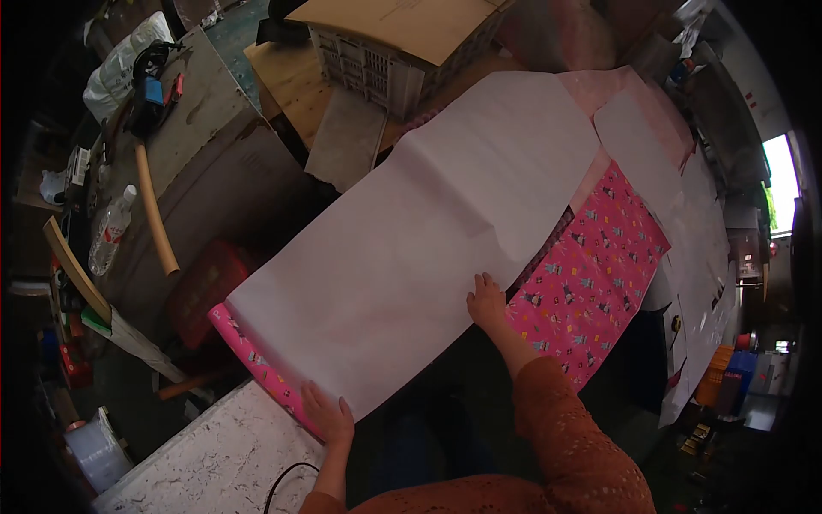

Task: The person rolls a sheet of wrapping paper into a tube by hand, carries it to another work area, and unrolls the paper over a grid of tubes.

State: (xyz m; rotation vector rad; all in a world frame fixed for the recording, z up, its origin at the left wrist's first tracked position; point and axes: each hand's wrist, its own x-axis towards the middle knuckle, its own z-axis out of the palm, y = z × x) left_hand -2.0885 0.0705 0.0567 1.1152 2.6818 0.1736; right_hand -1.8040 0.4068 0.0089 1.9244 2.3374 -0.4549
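A long sheet of wrapping paper (pixel 402 231) lies with its plain white side up, stretching diagonally away from me. Its near left end curls into a roll that shows a pink printed side (pixel 257 364). My left hand (pixel 328 415) rests on the paper beside this roll, fingers extended and thumb apart. My right hand (pixel 486 301) lies on the sheet's right edge, its fingers loosely spread on the white surface. Right of it is a bright pink piece of paper (pixel 591 274) printed with small cartoon figures. What lies beneath the sheet is mostly hidden.
A rough white board (pixel 214 454) with a black cable lies at the lower left. Beyond the sheet stands a grey plastic crate (pixel 368 73) topped with cardboard. At left are a plastic bottle (pixel 112 231), a cardboard tube (pixel 154 210) and a spool (pixel 96 450).
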